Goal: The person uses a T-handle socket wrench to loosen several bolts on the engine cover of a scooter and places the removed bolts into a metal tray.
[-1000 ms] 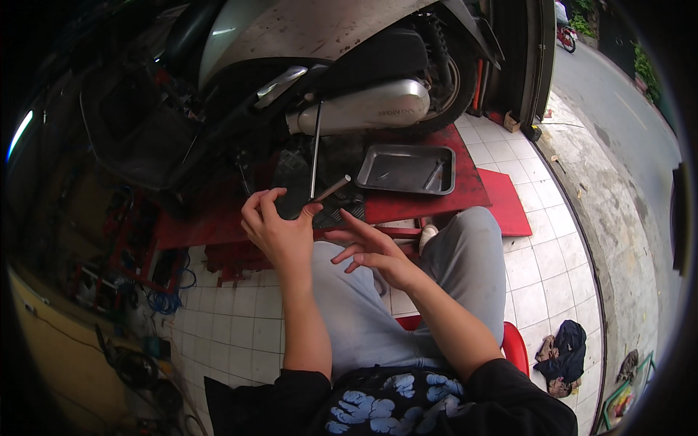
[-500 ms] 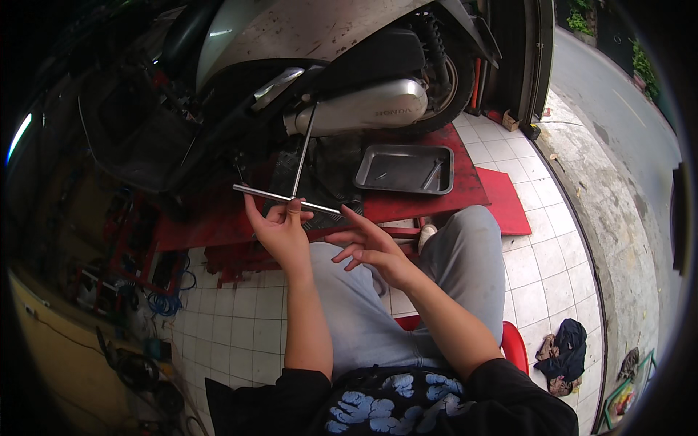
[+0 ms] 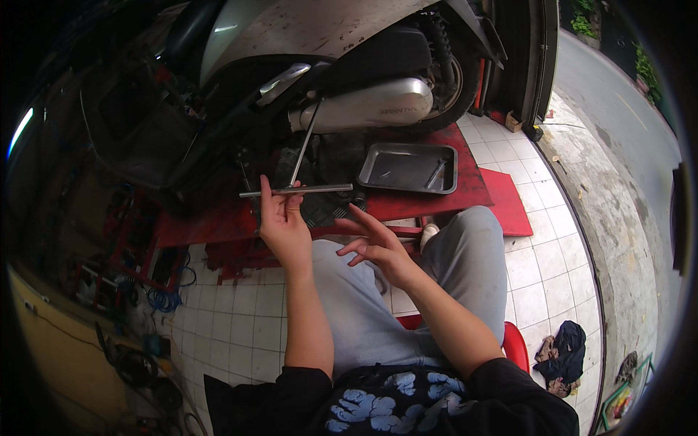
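Note:
A long chrome T-handle wrench [image 3: 307, 149] runs from the lower edge of the scooter's silver engine cover [image 3: 385, 104] down toward me. Its far tip meets the cover's front end, too small to make out exactly. My left hand [image 3: 283, 225] holds the wrench where shaft and crossbar join, the thumb and fingers about it and the index finger pointing up past the bar. The crossbar [image 3: 327, 189] lies nearly level. Just below its right end hovers my right hand [image 3: 382, 254], fingers apart, touching nothing.
On the red lift platform [image 3: 472, 190] sits a grey metal tray [image 3: 408, 187] with a small metal tool and a small part inside. The scooter's rear wheel [image 3: 462, 91] stands behind it. Dark cloths [image 3: 566, 352] lie on the white tiles at right. Blue hose [image 3: 163, 298] coils at left.
The crossbar has turned counterclockwise in the picture, its right end rising from a downward slant to nearly level. My left hand's fingers have shifted with it; my right hand stays off the bar.

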`<state>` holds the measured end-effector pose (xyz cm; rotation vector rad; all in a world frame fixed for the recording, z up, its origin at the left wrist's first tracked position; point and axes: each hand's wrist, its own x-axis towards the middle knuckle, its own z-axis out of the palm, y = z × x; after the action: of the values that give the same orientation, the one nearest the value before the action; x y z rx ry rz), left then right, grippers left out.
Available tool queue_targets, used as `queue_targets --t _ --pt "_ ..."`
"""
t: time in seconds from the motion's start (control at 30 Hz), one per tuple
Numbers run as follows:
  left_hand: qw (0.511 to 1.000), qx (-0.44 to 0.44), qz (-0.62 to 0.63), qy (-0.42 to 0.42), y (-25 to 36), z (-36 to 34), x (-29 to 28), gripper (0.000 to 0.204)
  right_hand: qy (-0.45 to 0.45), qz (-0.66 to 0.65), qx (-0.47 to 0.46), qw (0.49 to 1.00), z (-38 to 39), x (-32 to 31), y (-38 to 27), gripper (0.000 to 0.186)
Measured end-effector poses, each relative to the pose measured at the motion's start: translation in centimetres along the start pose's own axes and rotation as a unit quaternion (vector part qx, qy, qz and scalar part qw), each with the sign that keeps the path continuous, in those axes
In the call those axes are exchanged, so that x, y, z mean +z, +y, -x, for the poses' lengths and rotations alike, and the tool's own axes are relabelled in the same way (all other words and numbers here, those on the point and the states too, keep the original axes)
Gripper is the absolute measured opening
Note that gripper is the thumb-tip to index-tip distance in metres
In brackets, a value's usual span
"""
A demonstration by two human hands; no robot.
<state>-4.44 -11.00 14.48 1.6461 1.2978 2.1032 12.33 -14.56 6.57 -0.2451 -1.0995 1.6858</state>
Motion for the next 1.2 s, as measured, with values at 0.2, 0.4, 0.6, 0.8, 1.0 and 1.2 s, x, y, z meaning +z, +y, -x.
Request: queue_targets --t 0.2,0.4,0.6,0.8,1.0,1.2 --pt "0.988 -0.081 -0.122 -0.044 1.9 0.1 -0.5 0.033 -0.020 0.019 0.014 1.000 -0.1 -0.3 0.0 0.082" --pt "0.951 -0.088 -0.283 -0.090 3.1 -0.1 -1.1 0.036 -0.028 0.013 0.017 0.999 0.1 -0.2 0.1 0.079" --pt "0.905 0.164 -0.391 0.030 1.4 0.1 -0.8 0.032 -0.021 0.024 0.008 0.999 0.1 -0.5 -0.1 0.081" --pt "0.883 0.209 -0.414 0.070 1.1 0.4 -0.3 0.025 -0.028 0.034 0.007 0.999 0.1 -0.4 -0.2 0.083" --pt "0.898 0.193 -0.389 0.079 0.7 0.8 0.2 0.028 -0.028 0.034 0.003 0.999 0.0 -0.4 -0.2 0.083" --pt "0.895 0.206 -0.380 0.112 0.3 0.7 0.3 0.029 -0.033 0.036 0.003 0.999 0.0 -0.5 -0.1 0.083"
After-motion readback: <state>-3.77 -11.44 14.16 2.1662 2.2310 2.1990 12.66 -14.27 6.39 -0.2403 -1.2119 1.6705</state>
